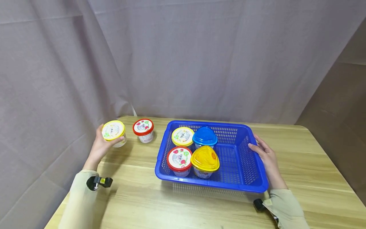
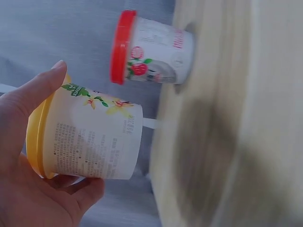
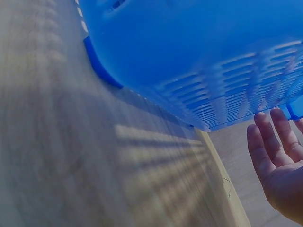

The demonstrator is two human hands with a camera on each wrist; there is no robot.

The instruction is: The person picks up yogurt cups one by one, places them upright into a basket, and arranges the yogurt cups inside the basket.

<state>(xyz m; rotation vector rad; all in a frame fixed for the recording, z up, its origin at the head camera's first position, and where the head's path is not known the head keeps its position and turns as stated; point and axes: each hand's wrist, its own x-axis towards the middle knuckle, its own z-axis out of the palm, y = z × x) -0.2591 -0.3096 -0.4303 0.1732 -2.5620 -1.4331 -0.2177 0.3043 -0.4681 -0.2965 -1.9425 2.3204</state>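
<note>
My left hand (image 1: 100,144) grips a white paper cup with a yellow lid (image 1: 113,131), thumb on one side and fingers on the other. In the left wrist view this cup (image 2: 92,135) is tipped on its side in the picture and held off the wood. A red-lidded cup (image 1: 144,129) stands on the table just right of it. My right hand (image 1: 268,159) holds the right rim of a blue plastic basket (image 1: 210,183), thumb over the rim. Its fingers (image 3: 279,137) lie along the basket's outer wall in the right wrist view.
Inside the basket's left half stand a yellow-lidded cup (image 1: 183,136), a red-lidded cup (image 1: 179,159), a tub with a blue rounded-triangle lid (image 1: 205,136) and one with a yellow lid (image 1: 205,158). A grey curtain (image 1: 183,63) hangs behind the wooden table (image 1: 137,197).
</note>
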